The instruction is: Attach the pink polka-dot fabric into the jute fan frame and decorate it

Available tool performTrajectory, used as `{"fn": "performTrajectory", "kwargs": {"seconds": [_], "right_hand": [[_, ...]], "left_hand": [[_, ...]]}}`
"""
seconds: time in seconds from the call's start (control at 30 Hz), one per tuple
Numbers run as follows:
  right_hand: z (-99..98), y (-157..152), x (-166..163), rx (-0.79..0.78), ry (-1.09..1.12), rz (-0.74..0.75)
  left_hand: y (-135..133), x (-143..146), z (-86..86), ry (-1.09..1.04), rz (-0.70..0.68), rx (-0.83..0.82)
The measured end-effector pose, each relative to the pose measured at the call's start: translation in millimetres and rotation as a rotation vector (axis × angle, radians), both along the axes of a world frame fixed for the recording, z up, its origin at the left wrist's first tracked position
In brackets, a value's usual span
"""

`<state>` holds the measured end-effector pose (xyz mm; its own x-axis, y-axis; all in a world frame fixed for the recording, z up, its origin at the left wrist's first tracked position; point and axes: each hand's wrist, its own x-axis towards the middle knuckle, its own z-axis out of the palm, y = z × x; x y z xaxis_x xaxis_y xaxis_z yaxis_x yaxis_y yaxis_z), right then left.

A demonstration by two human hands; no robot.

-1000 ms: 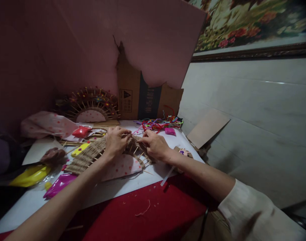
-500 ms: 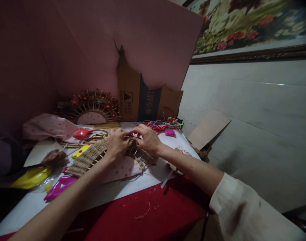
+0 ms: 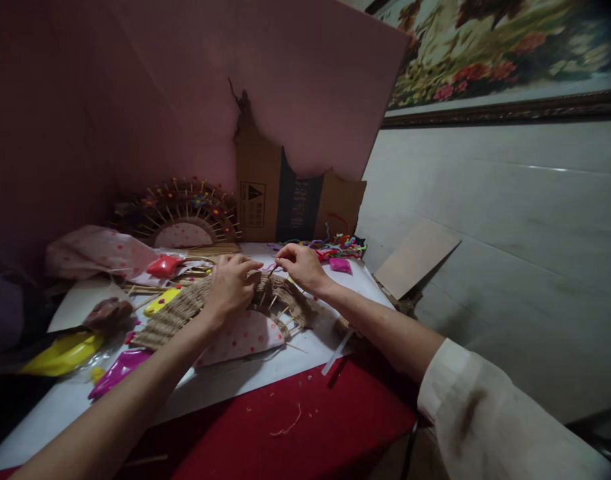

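Observation:
A half-round fan (image 3: pixel 178 313) of brown twine woven over thin sticks lies on the white sheet, with a pale fabric centre (image 3: pixel 243 337) dotted in red. My left hand (image 3: pixel 231 285) closes over the fan's upper rim, its fingers bent around the weave. Just above that rim, my right hand (image 3: pixel 303 268) pinches a thin dark strand (image 3: pixel 272 271) that runs down to the weave. Whether the strand is twine or a craft stem, I cannot tell. Part of the fan is hidden behind my left hand and forearm.
Behind stands a decorated stick fan (image 3: pixel 183 233) beside a torn cardboard piece (image 3: pixel 258 193). Colourful craft stems (image 3: pixel 343 247) lie at the back right. Clay packs in red (image 3: pixel 164 267), magenta (image 3: pixel 119 373) and yellow (image 3: pixel 65 353) sit at the left. A red cloth (image 3: pixel 265 413) covers the front.
My right hand has moved slightly right and up, away from my left hand, drawing the dark strand. More of the fan's right side now shows. My left hand stays on the fan.

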<state>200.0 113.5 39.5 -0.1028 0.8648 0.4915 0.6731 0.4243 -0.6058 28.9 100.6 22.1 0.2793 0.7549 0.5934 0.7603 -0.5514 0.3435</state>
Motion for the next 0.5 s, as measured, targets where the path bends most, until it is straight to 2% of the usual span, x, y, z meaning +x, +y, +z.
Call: {"fn": "performTrajectory", "kwargs": {"seconds": [0.27,0.5], "right_hand": [[-3.2,4.4,11.8,-0.020,-0.026,-0.038],[-2.1,2.6,18.3,-0.017,-0.065,-0.037]], "left_hand": [[-25.1,-1.5,-2.2,0.339,0.069,0.112],[-35.0,1.6,-9.8,0.403,0.117,0.115]]}}
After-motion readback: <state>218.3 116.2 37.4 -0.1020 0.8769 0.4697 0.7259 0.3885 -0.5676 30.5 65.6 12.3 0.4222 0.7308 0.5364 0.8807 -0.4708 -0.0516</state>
